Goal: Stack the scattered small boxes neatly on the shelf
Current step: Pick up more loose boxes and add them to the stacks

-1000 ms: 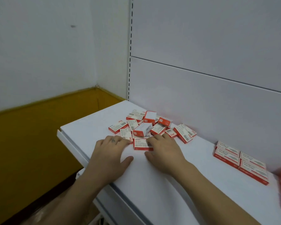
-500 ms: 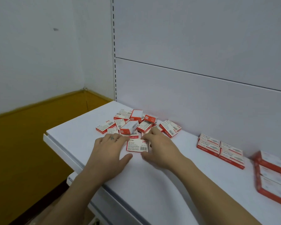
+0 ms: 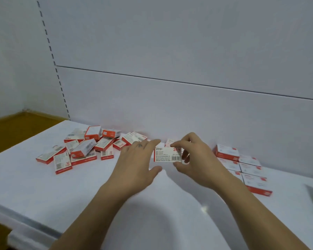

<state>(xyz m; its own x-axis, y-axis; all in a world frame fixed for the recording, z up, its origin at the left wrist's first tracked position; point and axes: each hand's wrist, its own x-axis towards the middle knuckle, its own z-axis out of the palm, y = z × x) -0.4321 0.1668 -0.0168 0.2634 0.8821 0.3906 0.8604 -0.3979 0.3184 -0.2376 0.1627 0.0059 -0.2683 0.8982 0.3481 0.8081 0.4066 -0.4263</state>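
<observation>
Held box: a small flat box (image 3: 167, 154), white printed face towards the camera, is raised just above the shelf (image 3: 43, 192), between the loose pile and the tidy rows.
Right hand: the right hand (image 3: 195, 159) pinches the box's right end, fingers curled over the top edge and thumb under it.
Left hand: the left hand (image 3: 137, 159) lies against the box's left end with fingers nearly straight and thumb spread below; whether the thumb touches cannot be told.
Surroundings: scattered boxes (image 3: 83, 149) lie heaped to the left, some flat, some tilted on others; stacked boxes (image 3: 249, 168) sit squared up to the right, near the back panel (image 3: 188, 109).
In the way: the hands hide part of another box behind the raised one.
Materials: the boxes are thin card cartons, red-edged with white labels and barcodes; shelf and panel are smooth, pale and faintly glossy.
Edges: a slotted upright (image 3: 51, 55) rises at left beside a yellow floor (image 3: 11, 127).
</observation>
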